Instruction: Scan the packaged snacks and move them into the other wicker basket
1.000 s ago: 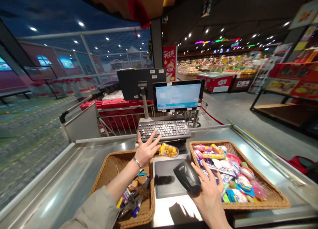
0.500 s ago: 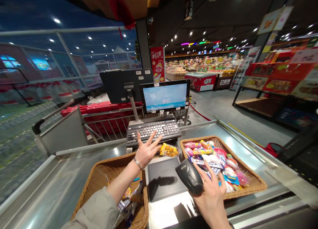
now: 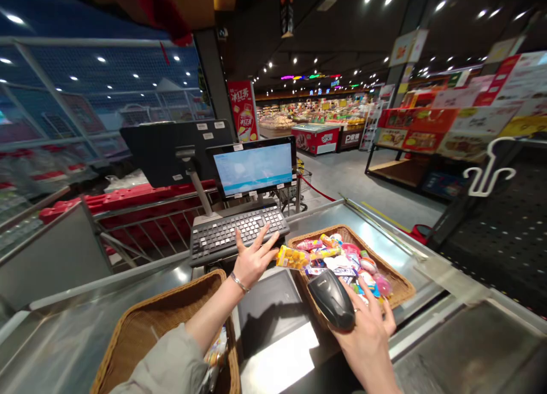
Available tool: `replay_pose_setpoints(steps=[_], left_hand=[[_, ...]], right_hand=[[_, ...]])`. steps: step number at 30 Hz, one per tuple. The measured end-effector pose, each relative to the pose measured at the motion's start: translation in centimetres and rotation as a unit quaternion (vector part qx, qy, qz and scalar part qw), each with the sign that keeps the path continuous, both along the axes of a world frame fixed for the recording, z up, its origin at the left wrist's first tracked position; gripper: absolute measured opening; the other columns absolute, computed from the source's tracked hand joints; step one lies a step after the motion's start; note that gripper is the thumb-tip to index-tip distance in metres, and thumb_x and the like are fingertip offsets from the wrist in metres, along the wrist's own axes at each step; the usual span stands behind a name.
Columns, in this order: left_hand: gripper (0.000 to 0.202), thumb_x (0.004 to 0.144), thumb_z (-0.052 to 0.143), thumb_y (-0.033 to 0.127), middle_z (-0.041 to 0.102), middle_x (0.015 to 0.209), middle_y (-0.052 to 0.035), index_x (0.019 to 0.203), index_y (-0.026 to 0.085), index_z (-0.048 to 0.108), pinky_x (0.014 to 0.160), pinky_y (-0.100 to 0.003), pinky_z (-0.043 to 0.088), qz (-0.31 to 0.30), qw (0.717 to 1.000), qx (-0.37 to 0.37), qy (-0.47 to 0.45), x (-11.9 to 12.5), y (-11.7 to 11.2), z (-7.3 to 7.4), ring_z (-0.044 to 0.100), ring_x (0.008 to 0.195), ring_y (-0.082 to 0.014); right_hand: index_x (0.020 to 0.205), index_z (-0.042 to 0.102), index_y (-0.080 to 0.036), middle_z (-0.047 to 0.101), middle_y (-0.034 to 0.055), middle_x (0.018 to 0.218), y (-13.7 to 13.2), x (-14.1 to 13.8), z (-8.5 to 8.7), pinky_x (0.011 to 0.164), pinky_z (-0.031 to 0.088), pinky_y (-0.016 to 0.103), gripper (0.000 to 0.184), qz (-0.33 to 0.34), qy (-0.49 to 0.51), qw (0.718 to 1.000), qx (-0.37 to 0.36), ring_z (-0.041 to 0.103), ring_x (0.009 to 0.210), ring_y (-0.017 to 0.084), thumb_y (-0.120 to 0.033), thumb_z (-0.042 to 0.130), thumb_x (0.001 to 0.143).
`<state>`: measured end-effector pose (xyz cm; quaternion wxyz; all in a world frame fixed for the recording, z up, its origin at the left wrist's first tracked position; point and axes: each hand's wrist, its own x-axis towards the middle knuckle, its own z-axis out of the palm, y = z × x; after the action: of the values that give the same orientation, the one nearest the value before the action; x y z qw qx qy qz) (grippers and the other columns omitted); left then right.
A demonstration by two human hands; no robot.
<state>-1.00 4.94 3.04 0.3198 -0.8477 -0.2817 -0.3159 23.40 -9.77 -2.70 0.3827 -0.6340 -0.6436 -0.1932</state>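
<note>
My left hand (image 3: 255,262) reaches over the front of the black keyboard (image 3: 239,234), several fingers spread. At its right side it holds a small clear pack of yellow pieces (image 3: 293,258), which overlaps the near left edge of the right wicker basket (image 3: 399,296). How the thumb grips the pack is hidden. My right hand (image 3: 363,331) is wrapped round a black barcode scanner (image 3: 331,300), whose head points up and left. Beyond the scanner, colourful wrapped sweets and toy-like packs (image 3: 342,257) fill much of the right basket.
Left of me stands another wicker basket (image 3: 128,325) with a few wrapped items, partly behind my sleeve. A dark flat plate (image 3: 269,308) lies between the baskets in the metal counter. Behind the keyboard rises a lit monitor (image 3: 256,166). A white hook (image 3: 489,169) juts at right.
The view has turned right, so the counter and baskets appear further left. Relative to the keyboard, my left hand with the pack has shifted right, as has the scanner in my right hand.
</note>
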Motion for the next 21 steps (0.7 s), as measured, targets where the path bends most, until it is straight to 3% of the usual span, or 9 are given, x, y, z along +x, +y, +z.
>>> replay_pose_setpoints(steps=[8,21], left_hand=[[0.019,0.097,0.049,0.029,0.061,0.132,-0.0038,0.095,0.025,0.067,0.108,-0.074,-0.013,-0.038,0.999,-0.016,-0.025,3.9,0.8,-1.3,0.041,0.138,-0.0273],[0.019,0.097,0.049,0.026,0.063,0.13,-0.0018,0.093,0.026,0.068,0.106,-0.076,-0.012,-0.069,0.99,-0.09,-0.086,11.5,0.6,-3.6,0.041,0.137,-0.0293]], right_hand=[[0.098,0.067,-0.022,0.071,0.0083,0.108,-0.8,3.0,-0.2,0.105,0.022,0.058,0.044,-0.078,0.029,0.996,0.019,0.049,0.123,0.033,-0.058,0.045,0.086],[0.077,0.068,-0.02,0.072,0.0126,0.101,-1.3,7.2,-0.8,0.107,0.02,0.059,0.053,-0.158,0.078,0.984,0.015,0.05,0.123,0.034,-0.065,0.041,0.086]])
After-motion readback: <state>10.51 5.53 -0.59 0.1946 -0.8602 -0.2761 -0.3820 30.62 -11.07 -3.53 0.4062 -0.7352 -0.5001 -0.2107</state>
